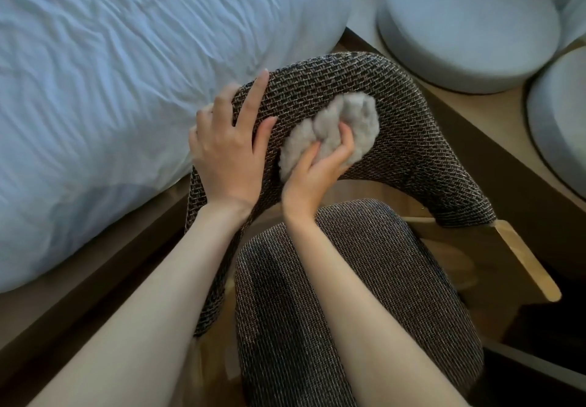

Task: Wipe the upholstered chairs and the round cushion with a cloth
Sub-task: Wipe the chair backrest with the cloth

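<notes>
Right hand, cloth on chair beside bed

Fluffy grey cloth bunched on backrest of woven chair; pale round cushion beyond

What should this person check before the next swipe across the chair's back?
1. Cloth gripped firmly in the right hand: ok.
2. Cloth pressed against the chair back: ok.
3. Left hand steadying the chair back at its edge: ok.
4. Bare fabric free to the cloth's right: ok.
5. Leftward path free: not ok, the left thumb lies close beside the cloth.
6. Seat and round cushion already wiped: cannot tell.
</notes>
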A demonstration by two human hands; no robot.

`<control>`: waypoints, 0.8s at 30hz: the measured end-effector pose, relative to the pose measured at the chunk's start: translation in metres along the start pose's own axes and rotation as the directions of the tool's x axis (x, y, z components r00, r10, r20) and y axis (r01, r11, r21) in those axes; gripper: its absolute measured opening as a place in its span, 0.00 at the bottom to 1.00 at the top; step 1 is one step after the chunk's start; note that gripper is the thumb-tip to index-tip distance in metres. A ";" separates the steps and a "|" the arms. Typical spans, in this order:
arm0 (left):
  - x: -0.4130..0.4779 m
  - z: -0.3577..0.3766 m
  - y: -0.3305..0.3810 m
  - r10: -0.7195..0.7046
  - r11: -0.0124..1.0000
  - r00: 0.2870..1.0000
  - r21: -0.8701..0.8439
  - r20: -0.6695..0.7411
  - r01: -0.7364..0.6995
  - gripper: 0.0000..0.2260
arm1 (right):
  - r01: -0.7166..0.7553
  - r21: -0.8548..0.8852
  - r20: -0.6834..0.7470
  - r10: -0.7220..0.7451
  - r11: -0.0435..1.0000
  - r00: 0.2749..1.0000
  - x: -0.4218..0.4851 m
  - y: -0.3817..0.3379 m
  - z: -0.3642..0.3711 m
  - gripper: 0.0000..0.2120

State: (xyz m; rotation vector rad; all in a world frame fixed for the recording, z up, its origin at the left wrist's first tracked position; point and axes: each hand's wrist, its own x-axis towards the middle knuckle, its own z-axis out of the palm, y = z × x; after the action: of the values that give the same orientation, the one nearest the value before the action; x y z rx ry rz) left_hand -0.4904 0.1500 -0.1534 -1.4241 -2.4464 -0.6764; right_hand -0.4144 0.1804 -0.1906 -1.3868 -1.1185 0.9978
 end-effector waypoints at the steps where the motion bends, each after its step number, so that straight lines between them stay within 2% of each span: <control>1: 0.000 0.000 0.000 0.003 1.000 1.000 -0.001 -0.002 -0.003 0.20 | -0.106 -0.030 -0.003 0.106 0.994 0.994 -0.003 0.017 -0.004 0.21; 3: -0.001 0.002 -0.002 0.011 1.000 1.000 0.000 -0.010 -0.011 0.20 | -0.287 -0.085 0.020 0.290 0.954 0.957 -0.008 0.046 -0.010 0.22; 7: 0.000 0.005 -0.004 0.026 1.000 0.999 0.012 -0.033 -0.025 0.20 | -0.394 -0.158 0.041 0.405 0.905 0.914 -0.007 0.075 -0.013 0.23; 10: 0.000 0.003 -0.002 0.009 1.000 1.000 0.009 -0.006 -0.009 0.20 | -0.596 -0.090 -0.057 0.594 0.798 0.803 -0.002 0.086 -0.026 0.19; 11: -0.001 0.003 -0.002 0.000 1.000 1.000 0.003 0.005 0.000 0.20 | -0.624 -0.101 -0.080 0.619 0.775 0.781 0.000 0.086 -0.031 0.18; 13: -0.001 0.002 -0.002 -0.007 1.000 1.000 -0.006 0.016 0.007 0.20 | -0.572 -0.131 -0.100 0.564 0.809 0.820 0.004 0.083 -0.035 0.18; 18: -0.001 0.003 -0.001 -0.012 1.000 1.000 -0.019 -0.002 0.012 0.20 | -0.401 -0.008 -0.085 0.399 0.916 0.913 0.015 0.047 -0.028 0.13; 21: -0.002 0.003 0.000 -0.009 1.000 1.000 -0.021 -0.011 0.009 0.20 | -0.158 0.037 -0.051 0.159 0.987 0.986 0.013 0.009 -0.030 0.10; 24: -0.002 0.002 0.001 -0.009 1.000 1.000 -0.028 -0.010 0.009 0.20 | 0.072 0.125 -0.021 -0.070 0.990 0.997 0.021 -0.032 -0.028 0.10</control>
State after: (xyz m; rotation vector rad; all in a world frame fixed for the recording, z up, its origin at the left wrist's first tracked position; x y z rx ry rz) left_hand -0.4885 0.1502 -0.1555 -1.4174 -2.4461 -0.7207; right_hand -0.3860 0.1954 -0.1552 -1.2447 -1.0671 0.9867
